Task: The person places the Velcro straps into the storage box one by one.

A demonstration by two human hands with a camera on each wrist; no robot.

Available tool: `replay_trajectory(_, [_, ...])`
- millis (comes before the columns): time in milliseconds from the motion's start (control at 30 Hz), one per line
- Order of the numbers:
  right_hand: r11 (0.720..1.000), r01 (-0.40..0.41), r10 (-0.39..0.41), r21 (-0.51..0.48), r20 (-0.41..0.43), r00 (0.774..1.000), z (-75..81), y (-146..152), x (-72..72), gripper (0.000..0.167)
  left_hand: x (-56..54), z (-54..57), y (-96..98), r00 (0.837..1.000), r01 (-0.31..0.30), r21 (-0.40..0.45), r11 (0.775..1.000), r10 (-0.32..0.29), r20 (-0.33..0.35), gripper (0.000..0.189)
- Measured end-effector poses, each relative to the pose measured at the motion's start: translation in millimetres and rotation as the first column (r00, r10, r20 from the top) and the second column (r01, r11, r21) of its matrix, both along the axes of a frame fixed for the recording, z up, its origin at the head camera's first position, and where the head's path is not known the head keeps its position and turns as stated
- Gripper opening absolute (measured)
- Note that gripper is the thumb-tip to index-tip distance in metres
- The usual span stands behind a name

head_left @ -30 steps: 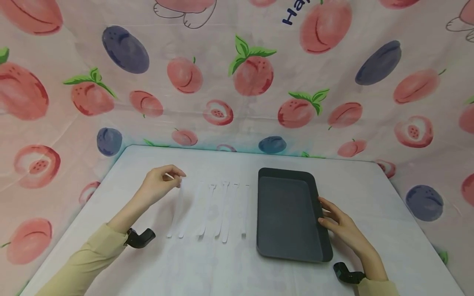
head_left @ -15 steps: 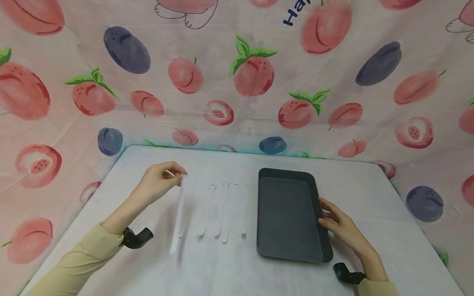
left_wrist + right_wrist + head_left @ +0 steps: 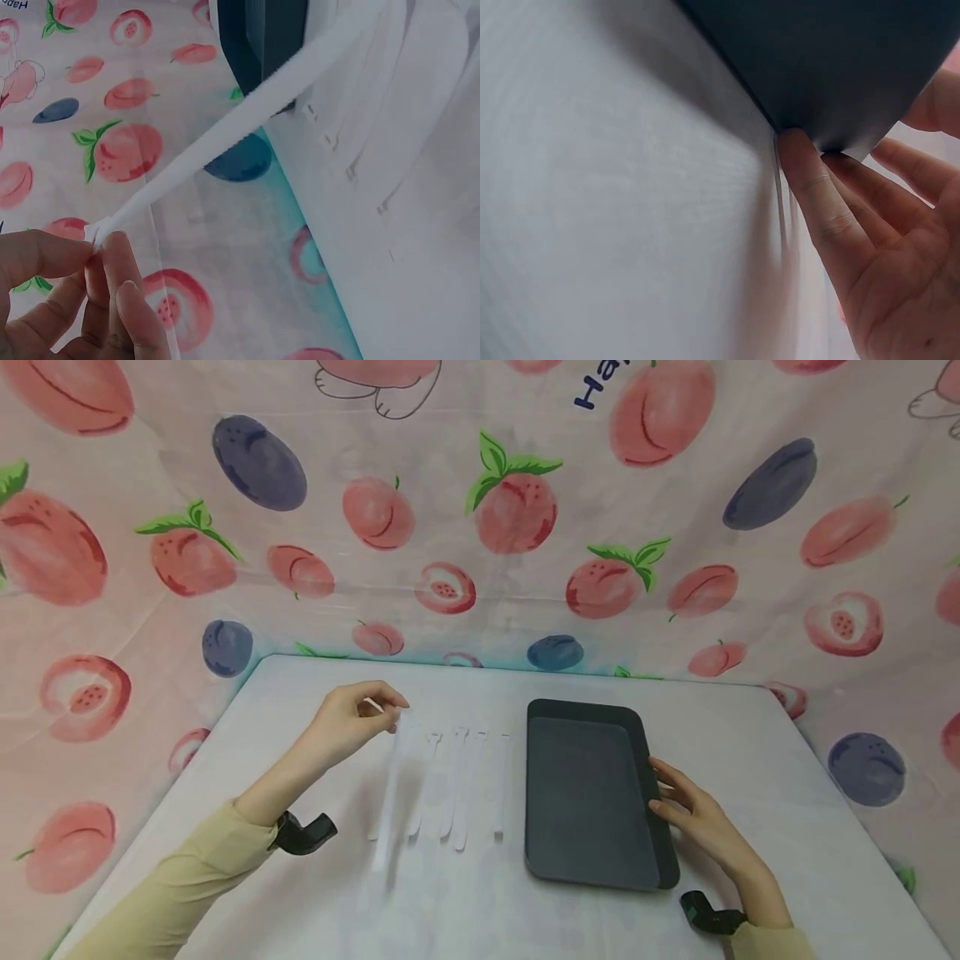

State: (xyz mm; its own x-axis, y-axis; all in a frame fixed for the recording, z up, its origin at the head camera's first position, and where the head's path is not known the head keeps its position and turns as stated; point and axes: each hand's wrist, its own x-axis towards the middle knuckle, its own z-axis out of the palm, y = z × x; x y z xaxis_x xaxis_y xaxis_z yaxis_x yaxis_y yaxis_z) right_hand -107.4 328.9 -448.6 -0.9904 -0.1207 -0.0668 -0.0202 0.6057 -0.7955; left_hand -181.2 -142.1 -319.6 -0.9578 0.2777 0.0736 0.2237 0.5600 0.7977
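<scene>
In the head view my left hand (image 3: 352, 718) pinches the upper end of a long white hook-and-loop cable tie (image 3: 388, 806), which hangs over the table's left-centre. Thumb and fingertips meet on its end in the left wrist view, where the tie (image 3: 195, 161) stretches away with a fuzzy edge. Several similar white ties (image 3: 459, 793) lie side by side to its right, some with small T-shaped heads. My right hand (image 3: 697, 822) rests its extended fingertips against the right side of a dark grey rectangular baking pan (image 3: 588, 793). In the right wrist view they touch the pan's outer wall (image 3: 832, 67).
A white-covered table (image 3: 300, 910) carries everything. Behind it and along its sides rises a pink cloth (image 3: 442, 502) printed with fruit. A black wrist camera (image 3: 303, 833) sits at my left cuff, another camera (image 3: 711, 914) at the right.
My left hand has raised the tie from the row and then carried it to the right, over the neighbouring ties. The right hand stays at the pan's side.
</scene>
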Motion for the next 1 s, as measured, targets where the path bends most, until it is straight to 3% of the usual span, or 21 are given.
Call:
replay_trajectory(767, [1.000, -0.003, 0.003, 0.001, 0.016, 1.000, -0.5, 2.9, -2.2, 0.068, -22.1, -9.7, 56.6, 0.998, 0.049, 0.098, 0.994, -0.054, 0.043, 0.015])
replay_trajectory(1000, [1.000, -0.001, 0.002, -0.021, 0.040, 0.999, -0.5, 1.7, -0.2, 0.068, -26.9, -11.1, 67.8, 0.995, 0.047, 0.173, 0.984, -0.062, 0.082, 0.017])
